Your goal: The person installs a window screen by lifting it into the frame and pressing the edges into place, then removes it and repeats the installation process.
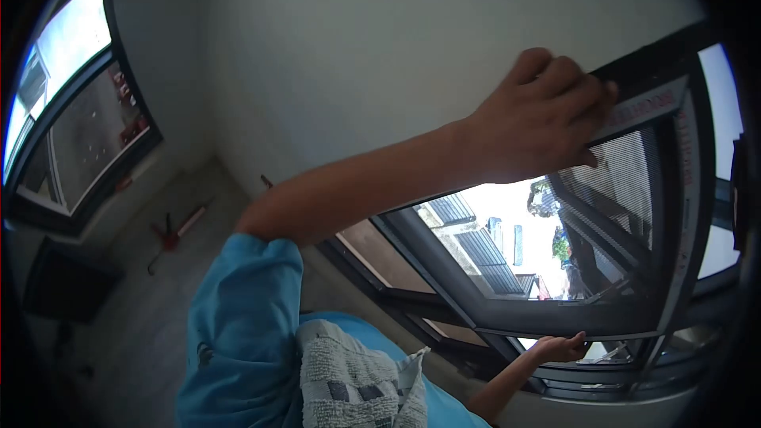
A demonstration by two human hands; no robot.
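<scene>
My left hand (pixel 543 115) reaches out on a blue-sleeved arm. It is closed over the top edge of a dark metal window frame (pixel 555 317), beside a pale label strip with red lettering (pixel 652 107). My right hand (pixel 560 346) grips the lower bar of the same frame from below. A mesh screen panel (pixel 626 174) sits in the frame just under my left hand. Through the opening I see sunlit rooftops and trees outside.
A grey checked towel (pixel 349 384) hangs over my shoulder. On the concrete floor lie a red-handled tool (pixel 168 236) and a dark flat object (pixel 67 285). Another dark-framed window (pixel 71 111) is on the left wall. A plain white wall (pixel 357 55) fills the middle.
</scene>
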